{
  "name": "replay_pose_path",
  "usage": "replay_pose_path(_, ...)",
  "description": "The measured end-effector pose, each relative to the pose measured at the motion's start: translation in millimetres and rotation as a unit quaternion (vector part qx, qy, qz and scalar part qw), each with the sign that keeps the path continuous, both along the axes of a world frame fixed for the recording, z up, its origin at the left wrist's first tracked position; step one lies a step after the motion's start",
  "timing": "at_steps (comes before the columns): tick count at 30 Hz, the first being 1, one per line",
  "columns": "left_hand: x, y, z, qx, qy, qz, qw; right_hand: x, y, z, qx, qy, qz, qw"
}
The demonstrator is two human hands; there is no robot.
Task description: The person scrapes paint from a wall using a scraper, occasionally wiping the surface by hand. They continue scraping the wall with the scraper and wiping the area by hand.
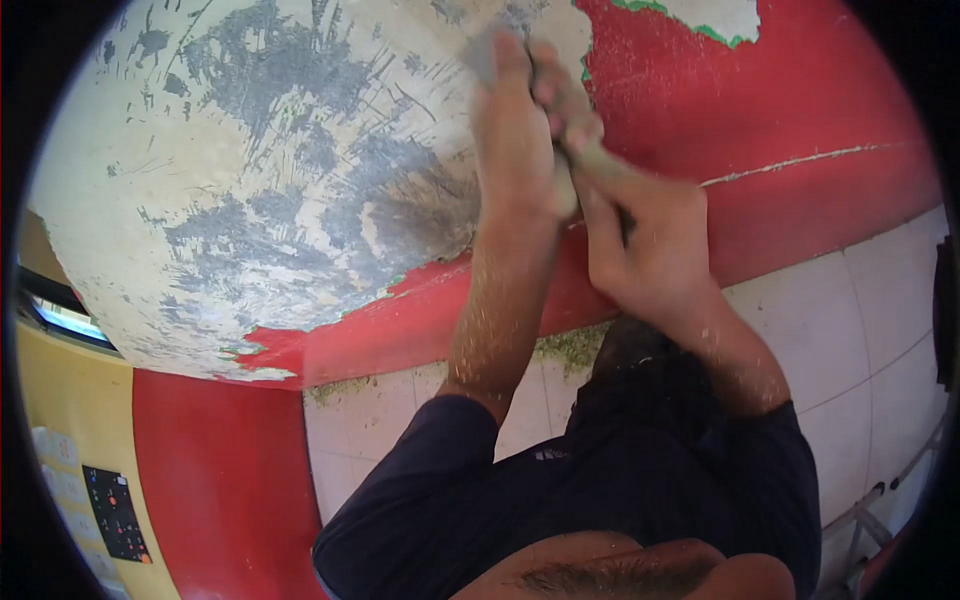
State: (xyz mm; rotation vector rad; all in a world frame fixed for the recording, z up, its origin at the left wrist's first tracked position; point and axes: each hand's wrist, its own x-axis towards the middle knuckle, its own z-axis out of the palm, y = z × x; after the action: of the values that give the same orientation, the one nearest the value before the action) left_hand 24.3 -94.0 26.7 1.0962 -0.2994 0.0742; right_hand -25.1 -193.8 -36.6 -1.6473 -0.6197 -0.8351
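Observation:
My left hand (515, 140) presses against the wall, closed around the upper part of a scraper. The scraper's grey blade (483, 58) is smeared by motion and lies flat near the peeled surface. Lower and to the right, my right hand (650, 235) is wrapped round the handle end, which the fingers mostly hide. Bare patches of white and grey (340, 190) cover the wall on the left, with ragged edges of red paint (720, 110) to the right. Small flakes cling to both forearms.
Paint flakes (575, 348) are heaped on the tiled floor (810, 330) at the wall's foot. A metal ladder-like frame (860, 515) stands at lower right. At left are a yellow wall (100, 400) with a black poster (115, 512) and a red panel (215, 470).

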Motion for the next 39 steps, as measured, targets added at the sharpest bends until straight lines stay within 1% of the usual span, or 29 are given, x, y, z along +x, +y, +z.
replay_pose_path(2,-7,0,-19,-0.019,0.029,0.012,0.999,-9,-3,-12,-0.005,0.051,0.029,0.998)
replay_pose_path(3,-6,-3,-15,0.008,0.003,0.04,0.999,-2,1,-11,-0.004,0.02,0.015,1.0)
replay_pose_path(4,-2,-2,-6,0.004,-0.015,0.031,0.999,5,5,-10,-0.002,-0.01,0.0,1.0)
replay_pose_path(6,1,1,15,-0.007,-0.057,0.02,0.998,5,5,9,-0.02,0.013,0.002,1.0)
replay_pose_path(7,-12,-5,20,-0.021,-0.024,0.017,0.999,6,8,6,-0.014,-0.026,-0.01,0.999)
replay_pose_path(10,-6,-3,-3,-0.035,0.036,-0.009,0.999,-4,-2,-9,-0.012,-0.001,0.002,1.0)
replay_pose_path(11,-2,-9,-6,-0.057,0.035,0.006,0.998,-4,-7,-7,-0.022,0.027,-0.009,0.999)
replay_pose_path(13,8,-18,15,-0.039,-0.034,-0.012,0.999,11,-5,10,0.044,-0.037,-0.031,0.998)
replay_pose_path(14,13,-23,26,-0.025,-0.066,-0.022,0.997,12,-2,14,0.056,-0.051,-0.044,0.996)
replay_pose_path(15,17,-31,32,-0.041,-0.057,0.026,0.997,14,1,17,0.068,-0.065,-0.058,0.994)
replay_pose_path(18,2,-27,6,0.015,-0.065,-0.087,0.994,17,-9,21,0.039,-0.083,-0.092,0.992)
replay_pose_path(19,-3,-35,-4,0.01,-0.034,-0.084,0.996,20,-13,16,0.041,-0.085,-0.084,0.992)
replay_pose_path(20,-1,-37,-6,-0.02,-0.012,-0.079,0.997,17,-14,14,0.044,-0.071,-0.083,0.993)
replay_pose_path(22,1,-43,5,-0.074,0.031,-0.076,0.994,10,-16,18,0.046,-0.032,-0.087,0.995)
replay_pose_path(23,-1,-42,3,-0.076,0.05,-0.087,0.992,6,-18,21,0.045,-0.008,-0.09,0.995)
replay_pose_path(25,-7,-40,0,-0.074,0.084,-0.114,0.987,-1,-20,15,0.018,-0.008,-0.095,0.995)
replay_pose_path(28,8,-40,3,-0.028,0.026,-0.098,0.995,10,-26,24,-0.018,-0.019,-0.106,0.994)
replay_pose_path(31,1,-47,7,-0.071,0.074,-0.084,0.991,8,-21,24,0.012,-0.005,-0.102,0.995)
replay_pose_path(32,-4,-46,5,-0.056,0.08,-0.074,0.992,4,-20,20,0.026,0.004,-0.094,0.995)
replay_pose_path(33,-9,-45,4,-0.041,0.08,-0.065,0.994,4,-22,19,0.019,-0.017,-0.095,0.995)
replay_pose_path(34,-9,-44,2,-0.025,0.075,-0.058,0.995,7,-24,19,0.013,-0.043,-0.097,0.994)
replay_pose_path(35,7,-43,-2,-0.041,0.044,-0.077,0.995,11,-25,19,0.006,-0.066,-0.094,0.993)
replay_pose_path(36,7,-45,6,-0.054,0.031,-0.059,0.996,12,-24,25,0.009,-0.071,-0.085,0.994)
replay_pose_path(38,8,-53,44,-0.07,-0.009,-0.042,0.997,22,-28,55,0.023,-0.093,-0.086,0.992)
replay_pose_path(39,11,-43,31,0.012,-0.068,-0.032,0.997,17,-29,57,0.009,-0.048,-0.073,0.996)
